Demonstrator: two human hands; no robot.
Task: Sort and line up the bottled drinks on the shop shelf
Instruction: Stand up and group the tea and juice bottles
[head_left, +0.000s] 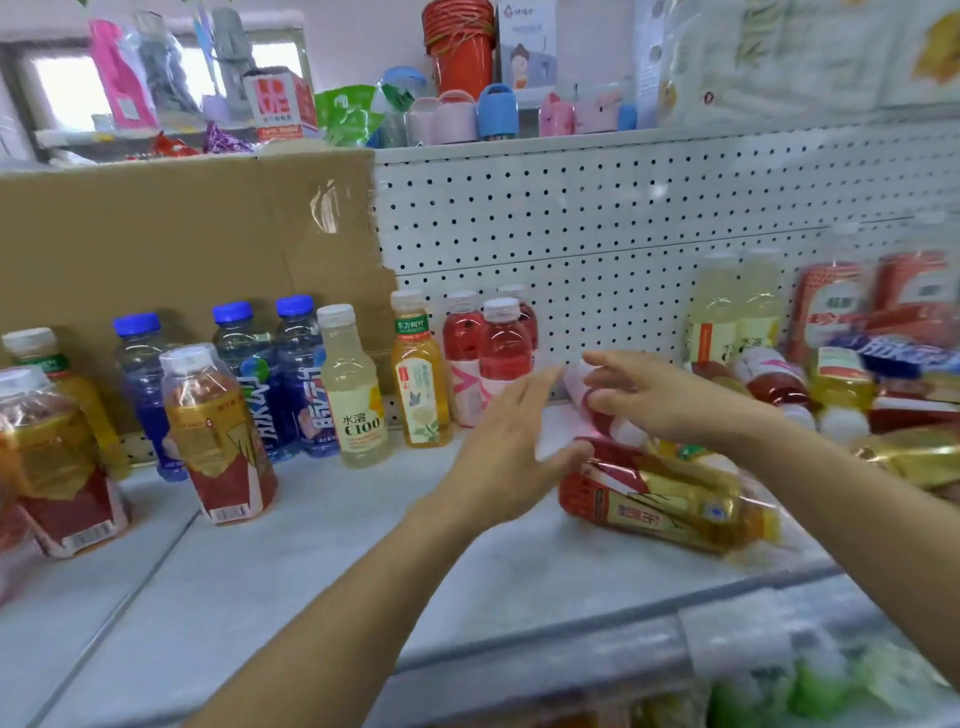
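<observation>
Lying tilted, the white-capped pink-red bottle (597, 420) sits in the right hand (662, 395).

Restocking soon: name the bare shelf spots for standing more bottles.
Bare shelf lies in front of the standing row, between the upright tea bottle and the lying tea bottle. The right end's pile is crowded.

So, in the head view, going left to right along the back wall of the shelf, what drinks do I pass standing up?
Blue-capped bottles → pale C100 bottle → green-label tea bottle → pink drink bottles → pale yellow bottles → red-wrapped packs.
</observation>
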